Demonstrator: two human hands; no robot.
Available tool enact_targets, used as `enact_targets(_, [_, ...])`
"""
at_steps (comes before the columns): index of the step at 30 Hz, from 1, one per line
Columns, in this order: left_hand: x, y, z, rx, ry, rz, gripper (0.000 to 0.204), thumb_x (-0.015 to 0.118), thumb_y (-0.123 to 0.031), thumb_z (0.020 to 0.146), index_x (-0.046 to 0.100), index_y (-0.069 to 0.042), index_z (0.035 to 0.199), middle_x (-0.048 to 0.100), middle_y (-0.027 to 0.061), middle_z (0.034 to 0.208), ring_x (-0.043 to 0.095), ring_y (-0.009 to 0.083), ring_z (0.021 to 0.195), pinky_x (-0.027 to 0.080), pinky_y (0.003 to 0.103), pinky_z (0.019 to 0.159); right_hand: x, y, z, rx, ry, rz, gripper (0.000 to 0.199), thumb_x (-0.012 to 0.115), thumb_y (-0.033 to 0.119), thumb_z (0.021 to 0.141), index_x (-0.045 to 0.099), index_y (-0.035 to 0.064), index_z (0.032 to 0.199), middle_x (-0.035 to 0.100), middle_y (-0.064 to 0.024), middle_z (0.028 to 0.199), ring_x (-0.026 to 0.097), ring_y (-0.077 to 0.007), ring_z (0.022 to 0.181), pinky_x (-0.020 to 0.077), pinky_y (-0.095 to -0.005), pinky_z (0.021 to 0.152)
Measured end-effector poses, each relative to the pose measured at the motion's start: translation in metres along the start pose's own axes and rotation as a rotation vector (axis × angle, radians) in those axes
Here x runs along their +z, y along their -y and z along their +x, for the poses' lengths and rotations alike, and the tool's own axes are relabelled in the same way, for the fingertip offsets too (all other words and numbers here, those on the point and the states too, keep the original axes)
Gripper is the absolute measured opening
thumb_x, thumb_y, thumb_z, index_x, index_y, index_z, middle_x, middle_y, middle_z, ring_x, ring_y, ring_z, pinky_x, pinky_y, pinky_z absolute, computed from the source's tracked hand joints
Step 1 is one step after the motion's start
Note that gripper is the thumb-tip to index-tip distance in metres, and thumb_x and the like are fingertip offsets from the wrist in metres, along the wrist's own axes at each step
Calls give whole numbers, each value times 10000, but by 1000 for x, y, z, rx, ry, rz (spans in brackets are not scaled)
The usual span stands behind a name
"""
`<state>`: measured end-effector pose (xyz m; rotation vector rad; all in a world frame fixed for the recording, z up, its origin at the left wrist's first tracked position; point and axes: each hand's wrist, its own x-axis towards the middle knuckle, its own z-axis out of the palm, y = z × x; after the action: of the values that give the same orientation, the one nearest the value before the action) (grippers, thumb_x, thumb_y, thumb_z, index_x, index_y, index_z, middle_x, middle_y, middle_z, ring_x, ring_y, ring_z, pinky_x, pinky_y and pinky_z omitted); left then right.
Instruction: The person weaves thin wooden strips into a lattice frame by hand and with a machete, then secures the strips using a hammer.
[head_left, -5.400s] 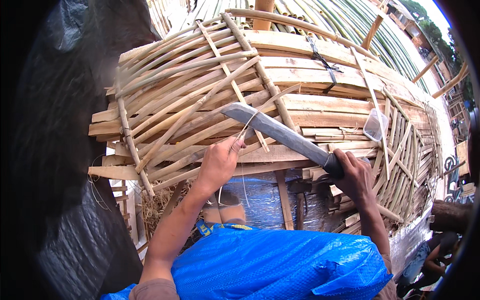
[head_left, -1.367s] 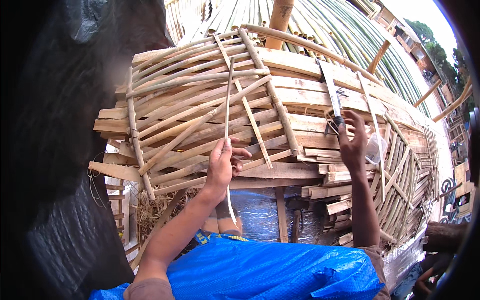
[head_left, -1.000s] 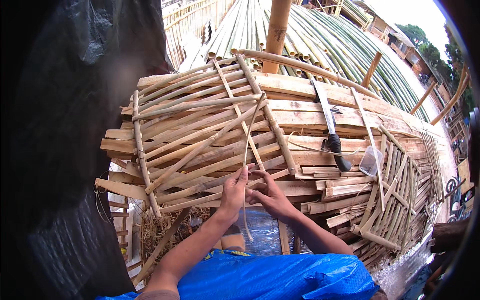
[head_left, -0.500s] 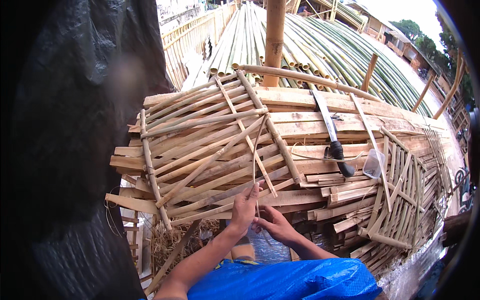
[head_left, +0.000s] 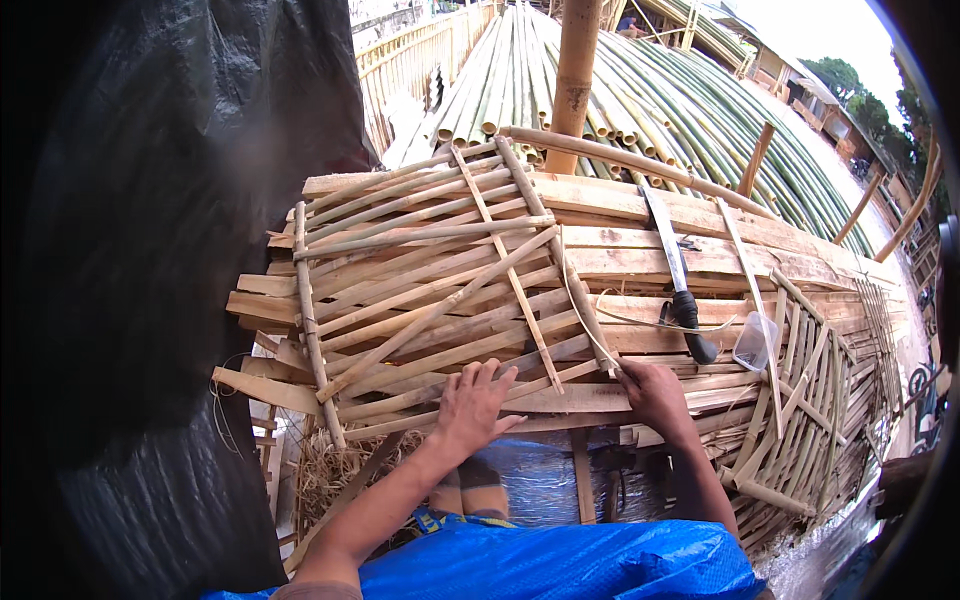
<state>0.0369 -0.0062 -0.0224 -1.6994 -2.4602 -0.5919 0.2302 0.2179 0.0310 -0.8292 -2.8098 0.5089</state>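
A slatted bamboo frame [head_left: 432, 262] lies in front of me on a stack of planks. It has rails at both sides, several long slats, and two thin sticks laid across at a slant. My left hand [head_left: 470, 405] rests on its near slats with the fingers stretched and the thumb apart, holding nothing. Beyond the frame's near right corner, my right hand [head_left: 655, 398] is closed on the lower end of a thin bamboo strip [head_left: 574, 293]. That strip curves up along the right rail to the joint where the slats meet it. The fingertips are partly hidden.
A machete [head_left: 665, 245] with a black handle lies on the planks [head_left: 620, 262], close to a clear plastic tub [head_left: 755, 342]. A second bamboo frame [head_left: 805, 370] sits to the right. An upright bamboo post [head_left: 572, 90] and long poles [head_left: 660, 110] stand beyond; black sheeting [head_left: 200, 300] hangs left.
My hands have moved apart. The left has let go of the strip and spread onto the slats; the right has carried the strip's end rightward to the frame's corner. The view has shifted slightly.
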Motion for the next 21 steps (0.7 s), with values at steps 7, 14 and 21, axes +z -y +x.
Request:
enact_targets(7, [10, 8, 4, 18, 46, 22, 710, 802, -273, 773, 484, -113, 1387, 528, 118, 1222, 515, 307, 1116, 417, 446, 931, -68, 0, 32, 31, 62, -504, 211, 532, 191, 951, 715, 112, 1022, 686, -154, 780, 679, -342, 734, 502, -485, 645])
enact_targets(14, [1, 8, 5, 40, 49, 14, 720, 796, -202, 762, 469, -128, 1399, 535, 120, 1219, 535, 311, 1086, 429, 442, 912, -107, 7, 65, -92, 93, -763, 106, 624, 91, 875, 726, 86, 848, 646, -125, 643, 661, -262, 596, 501, -431, 569])
enact_targets(21, [8, 9, 5, 17, 45, 43, 736, 793, -178, 742, 460, -147, 1398, 530, 121, 1240, 535, 314, 1091, 425, 455, 920, -116, 34, 88, -214, 49, -777, 173, 610, 69, 865, 677, 61, 706, 591, -116, 571, 611, -220, 522, 482, -407, 521])
